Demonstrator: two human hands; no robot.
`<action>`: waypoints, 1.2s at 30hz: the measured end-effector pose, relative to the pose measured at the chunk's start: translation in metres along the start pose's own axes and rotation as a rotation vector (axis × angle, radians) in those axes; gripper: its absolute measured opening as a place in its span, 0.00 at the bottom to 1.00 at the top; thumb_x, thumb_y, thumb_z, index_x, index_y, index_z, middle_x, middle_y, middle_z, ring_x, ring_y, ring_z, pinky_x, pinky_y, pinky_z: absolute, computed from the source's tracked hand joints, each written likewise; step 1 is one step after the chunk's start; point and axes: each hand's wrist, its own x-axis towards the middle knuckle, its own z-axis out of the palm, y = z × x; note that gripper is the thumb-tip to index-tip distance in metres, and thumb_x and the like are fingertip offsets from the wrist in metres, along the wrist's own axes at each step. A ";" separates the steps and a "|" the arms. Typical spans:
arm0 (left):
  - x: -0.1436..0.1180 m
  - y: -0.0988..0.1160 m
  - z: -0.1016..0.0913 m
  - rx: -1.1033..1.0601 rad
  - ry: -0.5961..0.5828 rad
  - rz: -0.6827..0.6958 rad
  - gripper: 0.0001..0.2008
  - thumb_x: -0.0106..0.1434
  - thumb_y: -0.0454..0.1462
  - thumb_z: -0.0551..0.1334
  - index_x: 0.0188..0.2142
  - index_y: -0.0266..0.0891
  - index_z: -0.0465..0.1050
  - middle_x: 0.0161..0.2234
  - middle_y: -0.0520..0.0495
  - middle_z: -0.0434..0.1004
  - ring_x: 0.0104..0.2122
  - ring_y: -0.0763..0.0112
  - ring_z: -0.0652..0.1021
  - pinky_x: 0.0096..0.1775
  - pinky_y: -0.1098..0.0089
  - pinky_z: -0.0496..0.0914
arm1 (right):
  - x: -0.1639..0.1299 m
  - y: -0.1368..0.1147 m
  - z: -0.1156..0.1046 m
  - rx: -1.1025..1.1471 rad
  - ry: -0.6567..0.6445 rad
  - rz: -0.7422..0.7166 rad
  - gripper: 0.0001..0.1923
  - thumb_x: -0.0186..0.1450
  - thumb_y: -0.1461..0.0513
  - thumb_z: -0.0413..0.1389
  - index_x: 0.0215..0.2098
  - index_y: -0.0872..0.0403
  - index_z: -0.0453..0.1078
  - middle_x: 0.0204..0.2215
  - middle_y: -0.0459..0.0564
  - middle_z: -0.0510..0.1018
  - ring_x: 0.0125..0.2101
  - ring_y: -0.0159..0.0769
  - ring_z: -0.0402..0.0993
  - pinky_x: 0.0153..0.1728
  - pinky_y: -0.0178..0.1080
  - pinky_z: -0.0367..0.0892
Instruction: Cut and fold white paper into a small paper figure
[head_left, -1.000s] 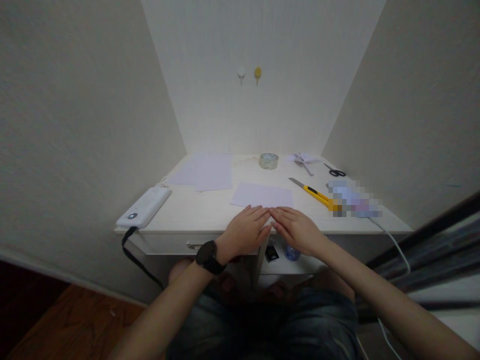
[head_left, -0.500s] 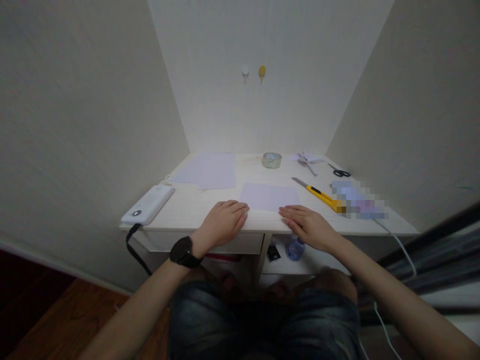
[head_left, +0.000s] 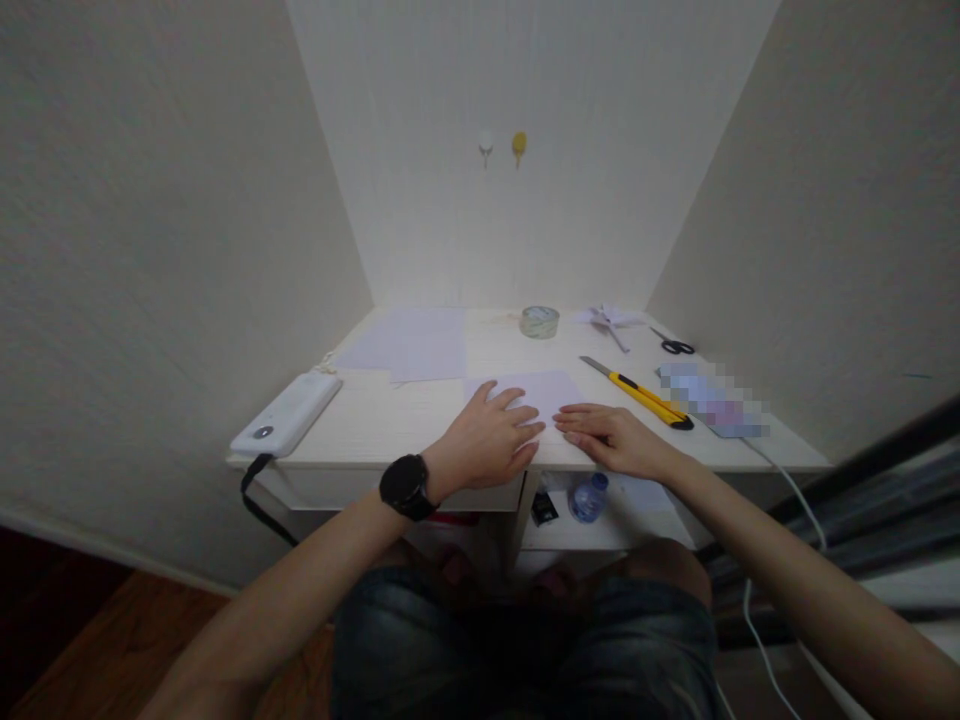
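A pale sheet of paper (head_left: 555, 387) lies near the front of the white desk. My left hand (head_left: 491, 435), its wrist in a black watch, is over the sheet's near left part with fingers spread, covering some of it. My right hand (head_left: 615, 438) rests at the near right part of the paper, fingers stretched out side by side and thumb just below them. To the right of the sheet lies a yellow utility knife (head_left: 646, 397) with its blade out.
More paper sheets (head_left: 427, 343) lie at the back left, a roll of clear tape (head_left: 539, 322) and a paper pinwheel (head_left: 610, 325) at the back. Black scissors (head_left: 676, 347) and a blurred-out phone-like item (head_left: 712, 402) are right. A white power bank (head_left: 289, 413) sits left; a bottle (head_left: 589, 498) stands below.
My left hand has moved right across the paper and its fingers have spread apart. My right hand has stayed almost in place. The sheet's visible part has shifted slightly left.
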 end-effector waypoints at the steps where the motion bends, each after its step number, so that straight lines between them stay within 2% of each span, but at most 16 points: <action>1: 0.003 -0.002 0.003 -0.036 -0.032 0.023 0.18 0.71 0.41 0.51 0.53 0.42 0.74 0.50 0.43 0.77 0.55 0.54 0.71 0.55 0.49 0.63 | 0.000 0.000 0.000 -0.020 -0.004 -0.007 0.16 0.70 0.62 0.51 0.51 0.51 0.77 0.50 0.50 0.81 0.54 0.42 0.75 0.57 0.48 0.70; 3: 0.008 -0.006 0.009 -0.105 -0.071 0.051 0.19 0.73 0.40 0.49 0.54 0.42 0.74 0.48 0.43 0.78 0.48 0.60 0.74 0.49 0.57 0.68 | 0.001 -0.001 0.000 -0.098 0.015 -0.009 0.16 0.70 0.63 0.51 0.50 0.52 0.77 0.49 0.52 0.81 0.55 0.43 0.74 0.57 0.49 0.69; 6: 0.014 -0.011 0.016 -0.175 -0.063 0.075 0.20 0.74 0.39 0.46 0.54 0.39 0.74 0.47 0.42 0.77 0.45 0.63 0.74 0.49 0.61 0.67 | 0.000 -0.005 0.002 -0.255 0.080 0.022 0.16 0.69 0.62 0.51 0.50 0.54 0.77 0.50 0.56 0.80 0.54 0.48 0.74 0.57 0.52 0.69; 11: 0.023 -0.012 0.018 -0.210 -0.069 0.082 0.23 0.75 0.39 0.44 0.51 0.35 0.75 0.45 0.40 0.77 0.44 0.64 0.74 0.51 0.62 0.66 | -0.001 -0.013 0.007 -0.354 0.042 0.093 0.19 0.69 0.62 0.49 0.54 0.54 0.75 0.51 0.54 0.80 0.50 0.46 0.76 0.53 0.49 0.72; 16: 0.028 -0.011 0.019 -0.129 -0.065 0.074 0.24 0.75 0.39 0.43 0.42 0.34 0.78 0.42 0.41 0.77 0.40 0.63 0.74 0.48 0.61 0.67 | 0.004 -0.015 0.006 -0.356 0.004 0.102 0.18 0.71 0.60 0.48 0.51 0.57 0.77 0.51 0.56 0.80 0.53 0.46 0.75 0.56 0.48 0.70; 20: 0.025 -0.010 0.017 -0.127 -0.055 0.082 0.22 0.74 0.39 0.45 0.43 0.35 0.78 0.41 0.41 0.78 0.40 0.62 0.73 0.46 0.59 0.68 | 0.005 -0.014 0.008 -0.331 0.017 0.116 0.18 0.72 0.61 0.48 0.50 0.56 0.78 0.51 0.57 0.80 0.53 0.45 0.75 0.56 0.48 0.70; 26: 0.011 -0.007 0.014 -0.165 -0.022 0.055 0.20 0.74 0.37 0.47 0.47 0.37 0.77 0.45 0.42 0.79 0.42 0.63 0.73 0.49 0.60 0.68 | 0.001 -0.010 0.010 -0.332 0.036 0.117 0.18 0.72 0.60 0.47 0.50 0.55 0.77 0.51 0.55 0.79 0.54 0.45 0.75 0.56 0.48 0.70; 31: -0.016 -0.003 0.009 -0.178 -0.019 0.002 0.19 0.74 0.37 0.47 0.46 0.38 0.77 0.47 0.44 0.78 0.43 0.63 0.73 0.48 0.60 0.68 | 0.001 -0.010 0.009 -0.340 0.033 0.110 0.19 0.72 0.60 0.47 0.50 0.57 0.77 0.51 0.56 0.79 0.54 0.44 0.75 0.57 0.47 0.70; 36: -0.041 0.001 0.007 -0.100 -0.016 -0.028 0.17 0.74 0.38 0.47 0.50 0.38 0.73 0.47 0.43 0.77 0.42 0.63 0.72 0.45 0.61 0.69 | 0.002 -0.012 0.008 -0.314 0.044 0.090 0.18 0.72 0.61 0.48 0.48 0.56 0.78 0.50 0.56 0.80 0.53 0.45 0.76 0.56 0.50 0.70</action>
